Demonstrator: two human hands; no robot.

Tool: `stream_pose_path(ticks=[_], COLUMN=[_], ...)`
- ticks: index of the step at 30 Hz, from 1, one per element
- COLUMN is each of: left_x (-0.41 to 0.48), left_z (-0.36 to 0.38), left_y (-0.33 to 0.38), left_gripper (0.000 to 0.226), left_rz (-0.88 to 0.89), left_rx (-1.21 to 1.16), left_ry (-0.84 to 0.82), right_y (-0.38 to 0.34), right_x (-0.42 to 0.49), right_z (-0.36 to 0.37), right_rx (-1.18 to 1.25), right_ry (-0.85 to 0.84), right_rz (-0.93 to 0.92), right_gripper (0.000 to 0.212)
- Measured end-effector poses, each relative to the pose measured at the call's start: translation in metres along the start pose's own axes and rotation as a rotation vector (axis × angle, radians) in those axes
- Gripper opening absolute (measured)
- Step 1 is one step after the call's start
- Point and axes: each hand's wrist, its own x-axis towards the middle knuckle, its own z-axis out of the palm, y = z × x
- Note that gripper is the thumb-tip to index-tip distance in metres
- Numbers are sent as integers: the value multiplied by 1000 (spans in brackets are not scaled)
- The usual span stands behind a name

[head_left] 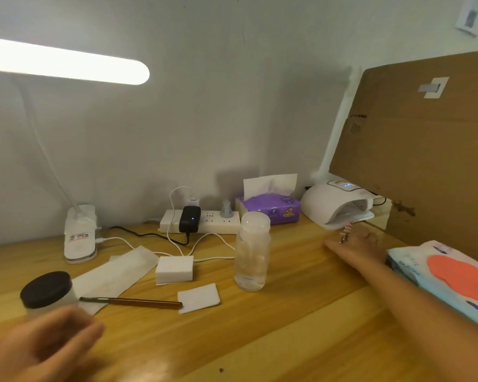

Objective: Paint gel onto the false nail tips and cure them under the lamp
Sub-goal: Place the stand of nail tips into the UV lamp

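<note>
False nail tips (345, 233), a short pinkish row on a strip, stand up out of the right hand (356, 244) as it reaches low over the wooden desk (287, 340); the fingers that hold the strip are hidden behind the back of the hand, so the hold is judged a pinch rather than seen

A cardboard sheet (425, 147) leans upright beyond and to the right of that hand, probably as a screen. The curing lamp (340, 202) sits just past the fingertips, display lit and mouth turned toward the hand, so the strip looks bound for curing. A pack of wipes (453, 277) lies just right of the wrist. A clear bottle (253, 252) stands to the left of the right hand, apart from it

The black-lidded jar (46, 290) sits closed just beyond the left hand (44, 348), which is blurred, its fingers apparently loose and empty. The brush (133, 301) lies to the right of the jar, both ends resting on white pads, likely to keep gel off the wood
</note>
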Motion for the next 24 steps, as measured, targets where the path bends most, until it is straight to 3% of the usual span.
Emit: stream_pose_path(ticks=[1, 3, 7, 10, 12, 15, 17, 24], left_x=[0, -5, 18, 34, 37, 38, 44, 56], left_z=[11, 46, 126, 188, 221, 245, 250, 261], left_y=[23, 69, 121, 135, 133, 124, 122, 123], left_gripper=[6, 26, 27, 16, 17, 29, 35, 39], left_rz=[36, 50, 189, 112, 59, 101, 103, 94], left_rx=[81, 195, 50, -241, -361, -254, -246, -331], left_ry=[-126, -380, -437, -401, -327, -218, -216, -265], right_y=[-2, -5, -5, 2, 5, 3, 0, -4], right_x=[-1, -5, -9, -5, 0, 10, 16, 31], right_z=[2, 2, -4, -7, -11, -13, -10, 0], right_rx=[-37, -68, -46, -12, 86, 364, 455, 414], right_ry=[31, 69, 108, 115, 172, 229, 277, 310], right_rz=[15, 21, -59, -58, 57, 264, 273, 234], right_gripper=[94, 76, 24, 26, 34, 50, 50, 38])
